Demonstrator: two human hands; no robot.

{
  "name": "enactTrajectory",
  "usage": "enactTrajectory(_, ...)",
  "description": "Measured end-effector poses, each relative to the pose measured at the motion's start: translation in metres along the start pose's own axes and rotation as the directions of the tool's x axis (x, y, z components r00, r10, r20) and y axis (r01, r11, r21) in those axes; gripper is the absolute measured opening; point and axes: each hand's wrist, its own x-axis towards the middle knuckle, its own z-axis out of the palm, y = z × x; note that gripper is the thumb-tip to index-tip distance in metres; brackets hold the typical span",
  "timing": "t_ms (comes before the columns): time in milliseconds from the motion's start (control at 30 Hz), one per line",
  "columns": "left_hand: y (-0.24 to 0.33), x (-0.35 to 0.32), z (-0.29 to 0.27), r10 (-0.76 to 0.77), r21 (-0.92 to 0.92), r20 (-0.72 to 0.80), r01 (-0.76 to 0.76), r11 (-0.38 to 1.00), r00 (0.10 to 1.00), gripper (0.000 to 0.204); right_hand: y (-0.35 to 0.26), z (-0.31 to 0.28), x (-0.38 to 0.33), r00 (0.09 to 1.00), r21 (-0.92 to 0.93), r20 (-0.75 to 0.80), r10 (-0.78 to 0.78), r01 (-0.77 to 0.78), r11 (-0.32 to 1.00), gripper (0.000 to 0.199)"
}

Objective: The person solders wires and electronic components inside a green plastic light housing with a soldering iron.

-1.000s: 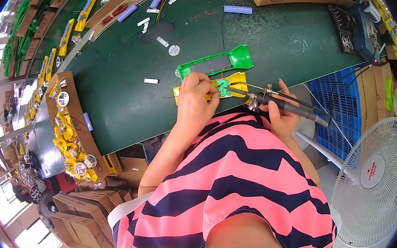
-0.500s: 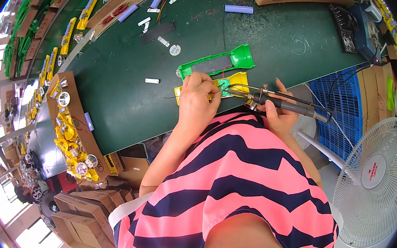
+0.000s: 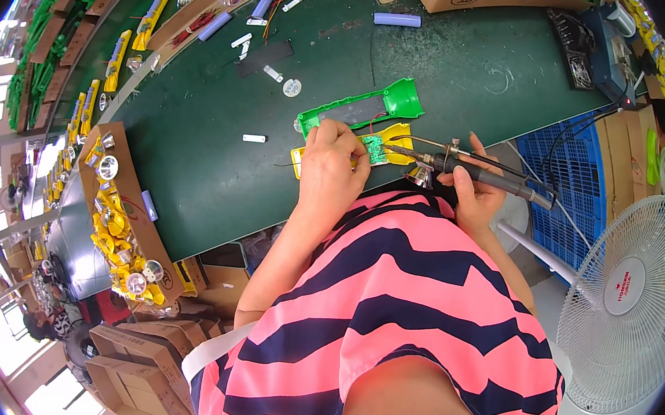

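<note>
Left hand (image 3: 333,159) partly hides yellow casing (image 3: 401,131); soldering iron (image 3: 511,185) tip's contact too small to tell.

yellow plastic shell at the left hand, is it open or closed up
Open: the yellow plastic shell has its green circuit board exposed, uncovered.

Lane left of left hand (image 3: 333,163) over tabletop (image 3: 207,183) to parts carton (image 3: 142,209), low white strip (image 3: 254,138) midway; green shell (image 3: 401,100) blocks far side, soldering iron (image 3: 483,176) right
</note>
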Motion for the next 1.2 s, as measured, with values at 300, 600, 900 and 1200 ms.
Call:
enactTrajectory(300,-0.003,0.001,0.001,-0.014,-0.047,0.001,0.014,0.999,1.000,0.010,-0.004,0.002,0.000,1.000,-0.025,-0.008,0.003,-0.003,1.000,0.016)
enactTrajectory(600,0.003,-0.019,-0.035,0.136,0.204,-0.056,-0.122,0.971,0.989,0.021,0.001,-0.004,-0.001,0.998,-0.066,0.021,-0.061,0.062,0.996,0.019)
enactTrajectory(900,-0.010,-0.021,-0.035,0.261,0.249,-0.097,-0.231,0.941,0.960,0.021,-0.001,-0.004,-0.001,0.982,-0.155,0.092,-0.164,0.177,0.972,0.019)
enactTrajectory(1200,-0.005,-0.018,-0.010,0.361,0.220,0.015,-0.355,0.908,0.932,0.021,0.002,-0.008,-0.002,0.985,-0.167,0.096,-0.146,0.160,0.973,0.018)
